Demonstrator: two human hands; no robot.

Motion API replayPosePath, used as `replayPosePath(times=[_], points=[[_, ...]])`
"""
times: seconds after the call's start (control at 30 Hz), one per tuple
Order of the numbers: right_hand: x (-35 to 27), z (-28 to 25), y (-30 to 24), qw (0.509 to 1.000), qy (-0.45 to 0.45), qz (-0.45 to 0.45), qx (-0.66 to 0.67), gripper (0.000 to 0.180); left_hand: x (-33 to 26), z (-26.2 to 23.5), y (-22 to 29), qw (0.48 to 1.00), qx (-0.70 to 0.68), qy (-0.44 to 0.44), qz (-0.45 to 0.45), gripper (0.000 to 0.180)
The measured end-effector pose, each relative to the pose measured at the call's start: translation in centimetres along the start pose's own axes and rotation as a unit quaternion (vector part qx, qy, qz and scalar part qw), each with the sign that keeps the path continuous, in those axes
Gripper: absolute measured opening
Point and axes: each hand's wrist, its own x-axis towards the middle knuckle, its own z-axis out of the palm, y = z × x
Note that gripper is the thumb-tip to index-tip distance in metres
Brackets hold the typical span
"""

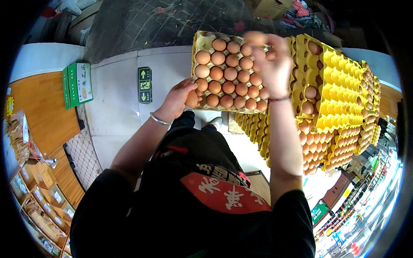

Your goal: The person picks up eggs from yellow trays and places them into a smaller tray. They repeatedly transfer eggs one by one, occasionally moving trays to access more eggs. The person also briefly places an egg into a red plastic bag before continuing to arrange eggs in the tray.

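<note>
A paper-pulp tray [197, 43] full of brown eggs [231, 74] lies in front of me, on top of yellow egg trays. At its left edge my left hand [175, 99] is closed around a single brown egg [192, 99], with the thumb by the tray's outer row. Over the upper right corner of the same tray is my right hand [275, 64], smeared by motion. A blurred orange-brown shape shows at its fingertips; whether it holds an egg there I cannot tell. The hand hides several eggs in that corner.
To the right stand tall stacks of yellow egg trays [340, 94], several holding eggs. A green carton [78, 85] stands at the left beside a wooden counter [47, 112]. A floor sign [145, 85] marks the pale tiles. A cardboard box [267, 7] sits at the far side.
</note>
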Motion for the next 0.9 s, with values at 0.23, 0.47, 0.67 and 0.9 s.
replayPosePath(times=[0.23, 0.47, 0.67, 0.9], points=[[-2.7, 11.5, 1.8, 0.988, -0.1, -0.081, -0.081, 0.039, 0.0, -0.8, -0.1, 0.999, -0.019, -0.017, -0.023, 0.043], [-3.9, 12.9, 2.4, 0.972, -0.083, -0.102, -0.195, 0.034, -0.1, -0.8, -0.7, 0.999, -0.037, -0.038, 0.004, 0.043], [-8.9, 8.5, -3.7, 0.996, -0.082, -0.041, -0.011, 0.028, -0.6, -0.6, 0.4, 0.998, -0.031, -0.057, 0.003, 0.045], [-22.4, 2.7, -4.0, 0.969, -0.183, 0.134, 0.102, 0.022, -1.3, -1.3, 0.6, 0.998, 0.054, 0.028, 0.014, 0.043]])
